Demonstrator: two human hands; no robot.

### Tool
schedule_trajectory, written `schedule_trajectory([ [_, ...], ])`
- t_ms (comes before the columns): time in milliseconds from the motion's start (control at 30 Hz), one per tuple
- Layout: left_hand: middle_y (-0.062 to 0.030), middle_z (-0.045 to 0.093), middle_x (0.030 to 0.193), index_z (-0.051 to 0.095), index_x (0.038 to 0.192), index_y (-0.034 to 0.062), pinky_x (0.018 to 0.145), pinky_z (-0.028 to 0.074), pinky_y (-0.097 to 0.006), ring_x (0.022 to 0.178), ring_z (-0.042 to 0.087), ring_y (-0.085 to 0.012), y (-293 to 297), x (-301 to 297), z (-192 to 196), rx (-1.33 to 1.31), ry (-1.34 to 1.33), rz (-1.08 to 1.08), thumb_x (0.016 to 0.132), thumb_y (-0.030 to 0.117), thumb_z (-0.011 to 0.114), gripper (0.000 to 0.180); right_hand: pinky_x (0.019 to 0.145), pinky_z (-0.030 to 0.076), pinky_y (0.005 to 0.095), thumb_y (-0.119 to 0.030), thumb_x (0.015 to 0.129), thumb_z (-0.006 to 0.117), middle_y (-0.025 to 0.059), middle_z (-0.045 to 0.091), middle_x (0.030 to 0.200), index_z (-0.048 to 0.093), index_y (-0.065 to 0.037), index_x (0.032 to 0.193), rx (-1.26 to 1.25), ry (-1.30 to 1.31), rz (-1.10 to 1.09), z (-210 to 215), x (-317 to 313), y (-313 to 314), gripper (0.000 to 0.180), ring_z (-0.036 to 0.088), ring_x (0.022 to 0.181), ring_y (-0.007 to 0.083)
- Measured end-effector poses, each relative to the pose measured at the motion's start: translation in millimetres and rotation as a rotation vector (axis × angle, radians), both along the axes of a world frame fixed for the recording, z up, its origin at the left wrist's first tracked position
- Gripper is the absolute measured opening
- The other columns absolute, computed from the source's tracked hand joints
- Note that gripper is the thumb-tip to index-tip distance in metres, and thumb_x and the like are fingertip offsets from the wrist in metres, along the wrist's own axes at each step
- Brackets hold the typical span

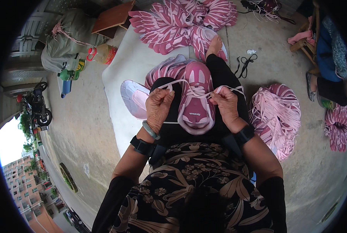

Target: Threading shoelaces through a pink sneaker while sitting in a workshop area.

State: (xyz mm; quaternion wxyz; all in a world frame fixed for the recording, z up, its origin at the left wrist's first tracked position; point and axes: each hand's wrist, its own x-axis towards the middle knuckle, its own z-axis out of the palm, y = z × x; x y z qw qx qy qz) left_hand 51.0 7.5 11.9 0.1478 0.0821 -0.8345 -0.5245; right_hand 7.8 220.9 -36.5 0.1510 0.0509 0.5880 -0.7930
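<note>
A pink and white shoe upper (196, 101) lies on my lap, toe toward me. My left hand (158, 106) pinches one end of a pale pink lace (172, 84) at the shoe's left side. On the right side, my right hand (224, 104) grips the lace's other end (232, 89). The lace runs across the eyelets between both hands. A green bangle and a black wrist strap sit on my left wrist, and a black strap is on my right wrist.
A bundle of pink laces (276, 116) lies at my right. More pink uppers (181, 23) are piled ahead on a white sheet (123, 70). Bottles (101, 53) and a sack (70, 35) stand far left. Another person (332, 66) sits at right.
</note>
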Motion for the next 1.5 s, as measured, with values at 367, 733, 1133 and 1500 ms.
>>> schedule_trajectory([
  [367,0.0009,0.050,0.058,0.050,0.085,0.0055,0.043,0.036,-0.020,0.047,0.044,-0.0071,8,-1,11,0.260,-0.332,0.029,0.085,0.007,0.050,0.001,0.050,0.038,0.0222,0.001,0.074,0.060,0.0042,0.049,0.061,0.050,-0.001,0.073,0.562,0.622,0.043,6,0,-5,0.011,0.042,0.053,0.0086],
  [733,-0.0013,0.056,0.060,0.056,0.084,0.0026,0.036,0.037,-0.018,0.043,0.050,-0.0059,17,-9,10,0.398,-0.505,0.008,0.085,0.012,0.051,0.011,0.054,0.041,0.0222,0.000,0.075,0.060,0.0028,0.051,0.063,0.053,-0.002,0.080,0.482,0.345,0.158,-6,-3,-1,0.009,0.045,0.056,0.0073],
  [1133,-0.0018,0.051,0.057,0.045,0.080,0.0067,0.034,0.035,-0.022,0.039,0.046,-0.0082,14,-17,-13,0.248,-0.425,0.011,0.080,0.003,0.051,0.007,0.065,0.040,0.0187,-0.005,0.084,0.054,-0.0025,0.054,0.073,0.055,-0.002,0.090,0.473,0.269,0.262,-3,-1,3,0.007,0.045,0.068,0.0030],
  [1500,0.0005,0.050,0.061,0.047,0.082,0.0061,0.042,0.036,-0.021,0.050,0.044,-0.0059,13,-18,-35,0.281,-0.307,0.003,0.079,0.000,0.048,0.007,0.065,0.039,0.0189,-0.009,0.085,0.056,-0.0026,0.054,0.072,0.055,-0.002,0.090,0.511,0.274,0.251,-2,0,2,0.008,0.044,0.068,0.0031],
])
